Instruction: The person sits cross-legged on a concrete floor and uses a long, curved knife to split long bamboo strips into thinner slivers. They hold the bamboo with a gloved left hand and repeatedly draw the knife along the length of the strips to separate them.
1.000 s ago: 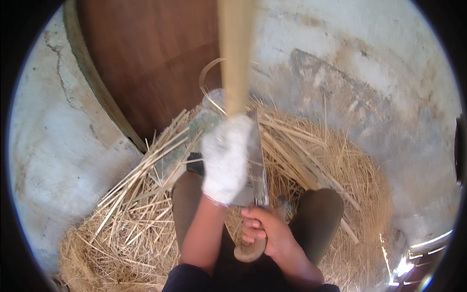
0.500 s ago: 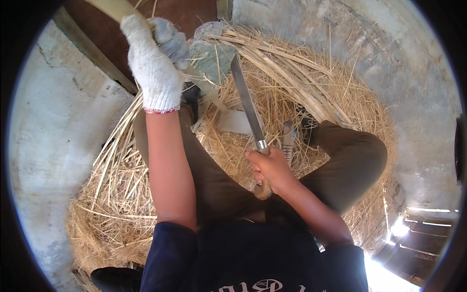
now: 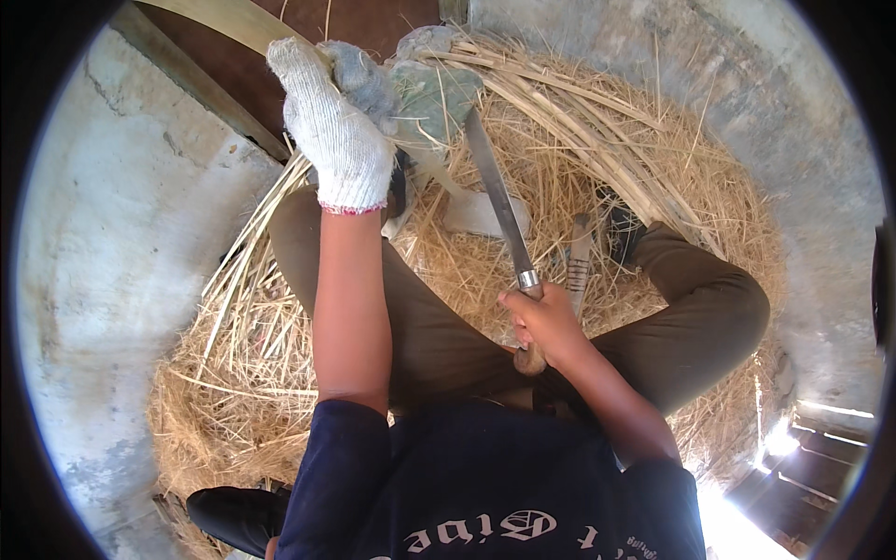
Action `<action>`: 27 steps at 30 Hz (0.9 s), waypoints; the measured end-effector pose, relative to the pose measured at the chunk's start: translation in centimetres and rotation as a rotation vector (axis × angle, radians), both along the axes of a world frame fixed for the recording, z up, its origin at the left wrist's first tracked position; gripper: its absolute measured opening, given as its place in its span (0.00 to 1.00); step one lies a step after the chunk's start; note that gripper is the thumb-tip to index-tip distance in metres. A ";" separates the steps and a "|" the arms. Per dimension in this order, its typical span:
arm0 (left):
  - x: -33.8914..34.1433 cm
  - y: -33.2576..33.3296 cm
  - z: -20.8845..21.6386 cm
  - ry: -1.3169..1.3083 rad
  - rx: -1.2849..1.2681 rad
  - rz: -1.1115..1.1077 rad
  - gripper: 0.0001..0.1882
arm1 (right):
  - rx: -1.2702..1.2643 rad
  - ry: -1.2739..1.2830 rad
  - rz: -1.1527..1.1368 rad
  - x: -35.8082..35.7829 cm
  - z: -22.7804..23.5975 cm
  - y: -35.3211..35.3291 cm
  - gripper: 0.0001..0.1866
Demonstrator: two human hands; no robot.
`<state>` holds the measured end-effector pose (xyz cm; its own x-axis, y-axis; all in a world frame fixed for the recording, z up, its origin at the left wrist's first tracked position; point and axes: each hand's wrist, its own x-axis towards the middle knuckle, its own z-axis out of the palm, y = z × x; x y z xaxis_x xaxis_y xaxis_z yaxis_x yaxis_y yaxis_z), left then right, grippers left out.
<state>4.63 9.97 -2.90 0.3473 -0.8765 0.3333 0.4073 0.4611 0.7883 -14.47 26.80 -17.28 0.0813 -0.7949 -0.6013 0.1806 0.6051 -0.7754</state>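
My left hand [image 3: 338, 140], in a white knitted glove with a red-edged cuff, is stretched out at the upper left. It is closed around a pale, flat split strip [image 3: 224, 21], probably bamboo, whose far end runs out of view. A greyish cloth-like bundle [image 3: 359, 82] lies against the glove's fingers and partly hides them. Bare, my right hand [image 3: 553, 327] grips the wooden handle of a machete [image 3: 499, 201] near my lap. Its long dark blade points up and away, apart from the strip.
Shavings [image 3: 233, 411] cover the ground around my crossed legs. Several split strips [image 3: 597, 149] lie at the far right. Beyond the blade tip sits a greenish stone [image 3: 434, 105]. A banded tool or sheath [image 3: 579, 257] lies right of the machete. A curved concrete wall [image 3: 784, 140] surrounds the spot.
The whole view has shifted, so the scene sits farther right. The strip and my left hand look sharper, with the same grip. My right hand still holds the machete in much the same pose.
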 end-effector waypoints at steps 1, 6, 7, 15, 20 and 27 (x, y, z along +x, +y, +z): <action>-0.1 -0.4 -0.4 0.017 -0.002 0.014 0.35 | 0.008 0.007 -0.012 -0.1 -0.1 -0.1 0.09; -1.1 -0.6 -0.6 0.051 -0.037 -0.057 0.34 | -0.010 0.048 -0.048 -0.6 -0.9 -0.3 0.11; -1.0 -1.1 -0.9 0.063 -0.028 -0.005 0.34 | -0.039 0.094 -0.054 -0.7 -1.0 -0.2 0.12; -0.7 -3.1 -0.4 0.101 0.016 0.055 0.34 | -0.255 0.387 0.041 -0.5 -0.5 -0.3 0.15; 0.2 -3.3 0.0 0.040 0.050 -0.093 0.35 | -0.033 0.220 0.068 0.0 -0.8 -0.1 0.14; -2.2 -3.2 -2.3 -0.106 0.041 -0.081 0.34 | -0.208 0.158 -0.125 -0.5 1.4 -1.0 0.11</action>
<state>2.46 6.73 -5.21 0.2396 -0.9140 0.3273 0.3556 0.3963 0.8464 -15.00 25.79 -15.83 -0.1070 -0.9002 -0.4221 0.1107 0.4111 -0.9048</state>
